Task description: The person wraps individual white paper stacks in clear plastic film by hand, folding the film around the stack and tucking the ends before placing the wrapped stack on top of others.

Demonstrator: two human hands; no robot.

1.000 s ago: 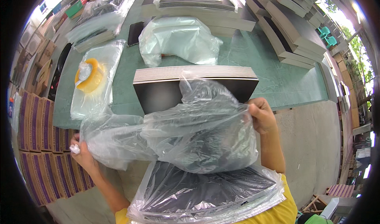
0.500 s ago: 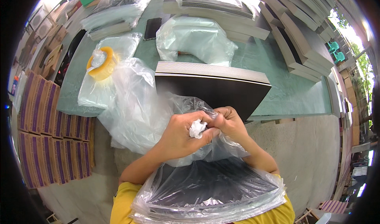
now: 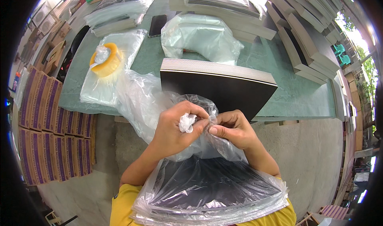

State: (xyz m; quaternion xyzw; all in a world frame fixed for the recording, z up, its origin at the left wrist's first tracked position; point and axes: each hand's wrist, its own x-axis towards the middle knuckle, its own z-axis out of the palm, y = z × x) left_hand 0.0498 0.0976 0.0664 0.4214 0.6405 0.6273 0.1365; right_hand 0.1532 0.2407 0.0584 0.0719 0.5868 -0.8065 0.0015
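Observation:
Between my two hands is a clear plastic bag (image 3: 199, 102), its crumpled film bunched at my fingertips. My left hand (image 3: 175, 124) pinches the film and also keeps a crumpled white wad (image 3: 186, 123) in its curled palm. Close beside it, my right hand (image 3: 231, 132) grips the film between thumb and fingers. Right behind the hands, a stack of black boards (image 3: 219, 86) stands tilted at the table's near edge, with pale layered edges on top. Against my body lie several clear plastic sleeves (image 3: 211, 186), dark where my view passes through them.
On the green table (image 3: 295, 102), a yellow tape roll (image 3: 107, 60) sits on flat plastic bags (image 3: 95, 88) at the left. Behind the boards are folded plastic (image 3: 201, 36) and a dark phone (image 3: 157, 25). Board stacks (image 3: 307, 50) line the right; cartons (image 3: 52, 154) are piled on the left.
My hands have shifted slightly left and drawn a little apart at the fingertips, still pinching the film. The loose plastic on the left has been pulled in narrower.

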